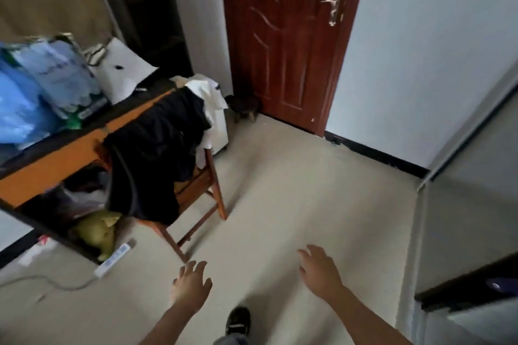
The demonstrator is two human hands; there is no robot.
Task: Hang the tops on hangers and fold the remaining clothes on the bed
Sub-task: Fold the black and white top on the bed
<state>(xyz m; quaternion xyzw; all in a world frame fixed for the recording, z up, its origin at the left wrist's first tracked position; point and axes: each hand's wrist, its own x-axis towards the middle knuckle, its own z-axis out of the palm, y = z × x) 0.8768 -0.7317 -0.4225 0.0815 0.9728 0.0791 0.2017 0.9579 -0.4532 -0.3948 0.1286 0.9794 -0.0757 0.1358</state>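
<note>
Pale flooring (294,204) fills the middle of the frame, with white walls behind it.

At the left edge a desk (56,159) with an orange front runs from lower left to upper right. Blue plastic bags (25,103) are piled on it, and a white paper bag (123,70) stands just to their right. A yellow-green sack (98,230) lies under the desk. Near it a white power strip (115,259) rests on the floor, its cable trailing to the left.

A wooden chair (215,193) stands against the desk's front. A dark garment (157,154) is draped over its back. The garment's long axis runs from top to bottom, leaning slightly to the lower left, and its lower edge hangs down past the seat. A white garment (208,98) lies over the upper right corner of the chair back, touching the dark one. It hangs down the right side.

Low in the centre, the left hand (192,284) is held over the floor with its fingers spread and loosely bent. It holds nothing and is well apart from the chair. A dark shoe (238,321) shows at the bottom edge, between the two forearms.

Top centre is a red-brown door (283,36), which is closed. Its metal handle (333,5) sits at its right side. A small dark thing (244,108) at the door's foot is too blurred to identify.

The right hand (318,269) is also empty, with its fingers spread wide and pointing to the upper left.
</note>
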